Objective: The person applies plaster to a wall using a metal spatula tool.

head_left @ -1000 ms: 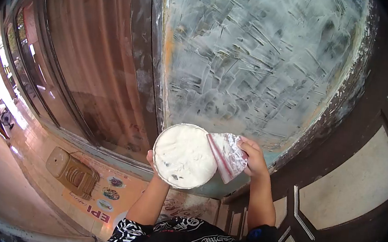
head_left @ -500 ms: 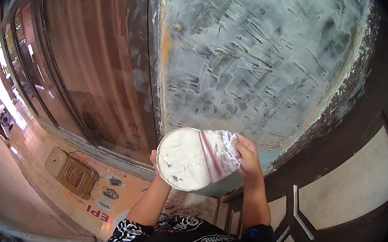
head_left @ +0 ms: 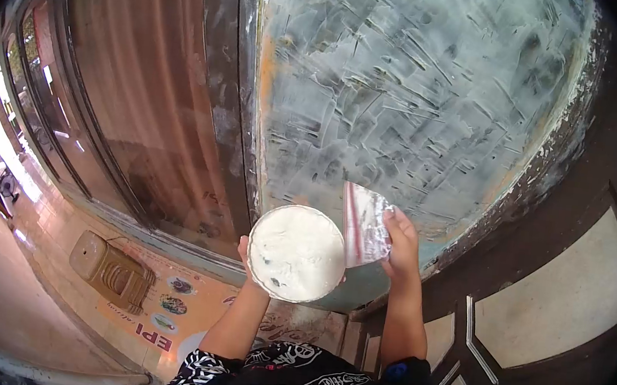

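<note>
A round tub (head_left: 297, 254) filled with white putty rests in my left hand (head_left: 245, 252), whose fingers wrap round its left side and mostly disappear beneath it. Just right of the rim, my right hand (head_left: 402, 246) grips a flat, wide putty scraper (head_left: 366, 227) with a red stripe near its broad edge. White smears cover the scraper's face. Behind both hands stands a wall panel (head_left: 408, 105) coated in streaky, uneven grey-white putty.
To the left is a dark-framed window (head_left: 139, 84) with a brown curtain behind it. A brown plastic stool (head_left: 111, 269) lies on an orange printed banner (head_left: 183, 307) on the floor. Dark wood with pale panels (head_left: 553, 293) borders the right side.
The scraper has come off the putty's surface and moved right and slightly up, turning more upright, so more of the putty shows. The tub stays nearly in place.
</note>
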Demonstrator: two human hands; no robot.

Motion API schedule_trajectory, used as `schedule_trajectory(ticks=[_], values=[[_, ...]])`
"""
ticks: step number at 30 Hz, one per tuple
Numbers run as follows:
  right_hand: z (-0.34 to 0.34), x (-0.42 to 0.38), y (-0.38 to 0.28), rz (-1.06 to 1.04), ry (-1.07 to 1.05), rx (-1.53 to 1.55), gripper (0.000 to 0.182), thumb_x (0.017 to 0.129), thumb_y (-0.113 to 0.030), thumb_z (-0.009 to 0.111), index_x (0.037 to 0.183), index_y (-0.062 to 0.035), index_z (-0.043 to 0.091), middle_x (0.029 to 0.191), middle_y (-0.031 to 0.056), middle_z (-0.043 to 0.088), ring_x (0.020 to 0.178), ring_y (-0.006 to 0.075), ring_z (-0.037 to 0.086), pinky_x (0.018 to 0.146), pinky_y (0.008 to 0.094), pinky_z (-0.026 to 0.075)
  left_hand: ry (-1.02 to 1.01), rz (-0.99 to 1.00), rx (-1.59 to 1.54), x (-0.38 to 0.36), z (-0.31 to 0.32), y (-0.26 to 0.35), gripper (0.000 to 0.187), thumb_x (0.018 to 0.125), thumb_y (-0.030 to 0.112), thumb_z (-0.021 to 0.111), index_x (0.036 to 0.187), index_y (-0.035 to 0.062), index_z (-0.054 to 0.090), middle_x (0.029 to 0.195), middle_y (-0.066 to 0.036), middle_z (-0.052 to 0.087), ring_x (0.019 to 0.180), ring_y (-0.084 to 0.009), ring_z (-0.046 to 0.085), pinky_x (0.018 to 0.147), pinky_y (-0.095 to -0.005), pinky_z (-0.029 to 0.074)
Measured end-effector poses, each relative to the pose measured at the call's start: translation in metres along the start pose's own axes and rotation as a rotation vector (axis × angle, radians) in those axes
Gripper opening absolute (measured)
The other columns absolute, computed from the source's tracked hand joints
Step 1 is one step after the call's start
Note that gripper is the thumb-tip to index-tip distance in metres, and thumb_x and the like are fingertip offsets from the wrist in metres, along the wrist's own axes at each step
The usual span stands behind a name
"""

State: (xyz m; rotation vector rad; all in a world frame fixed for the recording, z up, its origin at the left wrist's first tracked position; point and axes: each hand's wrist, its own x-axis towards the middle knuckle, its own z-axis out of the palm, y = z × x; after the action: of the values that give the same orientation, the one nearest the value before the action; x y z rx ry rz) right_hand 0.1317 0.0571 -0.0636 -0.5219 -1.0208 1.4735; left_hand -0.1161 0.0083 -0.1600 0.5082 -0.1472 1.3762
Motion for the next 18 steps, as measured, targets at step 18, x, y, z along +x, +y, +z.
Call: schedule_trajectory(ticks=[18], values=[[0.003, -0.020, -0.008, -0.541, 0.091, -0.481, 0.020, 0.103, -0.010, 0.050, 0.120, 0.0002, 0.053, 0.113, 0.0111, 0.066, 0.103, 0.0165, 0.063, 0.089, 0.0267, 0.047, 0.083, 0.053, 0.058, 0.015, 0.043, 0.016, 0.107, 0.075, 0.085, 0.053, 0.153, 0.0148, 0.031, 0.160, -0.019, 0.024, 0.138, -0.0498, 0.033, 0.106, -0.0756, 0.030]])
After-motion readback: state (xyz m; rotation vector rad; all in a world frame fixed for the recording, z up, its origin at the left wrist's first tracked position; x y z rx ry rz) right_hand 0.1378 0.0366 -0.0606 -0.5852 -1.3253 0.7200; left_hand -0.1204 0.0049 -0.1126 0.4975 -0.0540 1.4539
